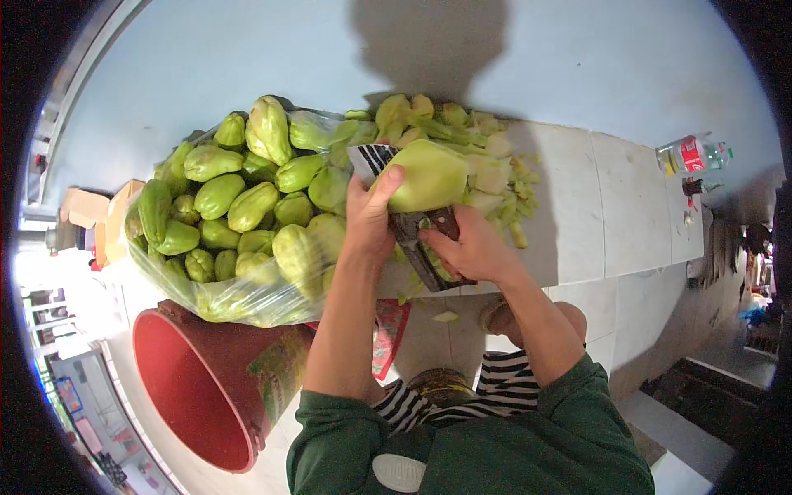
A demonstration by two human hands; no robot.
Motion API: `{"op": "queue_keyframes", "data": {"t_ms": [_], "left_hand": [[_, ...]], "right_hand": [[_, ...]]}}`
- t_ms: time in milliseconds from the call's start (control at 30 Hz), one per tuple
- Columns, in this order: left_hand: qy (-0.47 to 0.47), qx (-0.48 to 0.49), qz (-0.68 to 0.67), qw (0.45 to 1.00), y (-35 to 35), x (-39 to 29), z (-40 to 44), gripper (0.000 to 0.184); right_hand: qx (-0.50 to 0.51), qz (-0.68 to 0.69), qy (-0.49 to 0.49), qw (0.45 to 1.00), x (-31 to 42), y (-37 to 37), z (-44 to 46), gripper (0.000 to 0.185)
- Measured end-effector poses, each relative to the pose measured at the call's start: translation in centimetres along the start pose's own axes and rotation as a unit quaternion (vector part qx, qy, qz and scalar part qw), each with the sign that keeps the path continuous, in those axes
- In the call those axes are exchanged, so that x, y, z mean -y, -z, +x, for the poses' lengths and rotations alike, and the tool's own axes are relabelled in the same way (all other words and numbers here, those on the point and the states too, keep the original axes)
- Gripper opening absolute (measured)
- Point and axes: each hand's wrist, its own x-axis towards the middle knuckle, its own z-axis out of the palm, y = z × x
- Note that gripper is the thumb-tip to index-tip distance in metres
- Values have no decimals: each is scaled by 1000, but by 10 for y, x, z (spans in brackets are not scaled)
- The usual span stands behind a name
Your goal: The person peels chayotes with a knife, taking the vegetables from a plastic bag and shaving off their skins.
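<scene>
My left hand [371,210] is closed around a large pale-green peeled chayote [427,175], thumb on its near side. Just beneath the chayote, my right hand [477,246] grips a dark, flat tool [418,252] that looks like a knife or a wide peeler; its exact kind is hard to make out. A black-and-white striped piece [371,159] shows behind my left hand. Unpeeled chayotes [252,206] fill a clear plastic bag [235,307] to the left. Green peelings and cut pieces [492,177] lie behind and to the right of the held chayote.
The light tiled ledge [635,206] runs right along the blue-white wall [577,66]. A plastic bottle [691,155] lies at its far right. Below the bag, a red bucket [194,396] is tipped on its side. Cardboard boxes [120,219] stand at left.
</scene>
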Motion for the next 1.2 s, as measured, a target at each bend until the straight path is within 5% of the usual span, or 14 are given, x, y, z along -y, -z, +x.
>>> {"op": "queue_keyframes", "data": {"t_ms": [400,467,633,767,900,1000,1200], "left_hand": [[-1,15,26,1000,6,6,6,68],[15,18,-25,999,6,5,7,66],[1,-86,-120,989,4,-8,15,60],[-27,-49,-157,986,29,-11,28,50],[-49,-87,-130,986,35,-19,21,44],[-69,-95,-51,992,30,-27,17,44],[-120,-50,202,971,31,-45,9,42]], "right_hand": [[20,33,43,998,-15,-5,9,20],[74,168,-75,980,-15,-3,10,21],[103,288,-93,947,-19,2,14,22],[68,397,-151,903,-3,13,11,22],[66,483,-127,864,-10,26,17,23],[-46,507,-163,845,-9,33,23,17],[-85,571,-194,793,-39,34,41,19]]}}
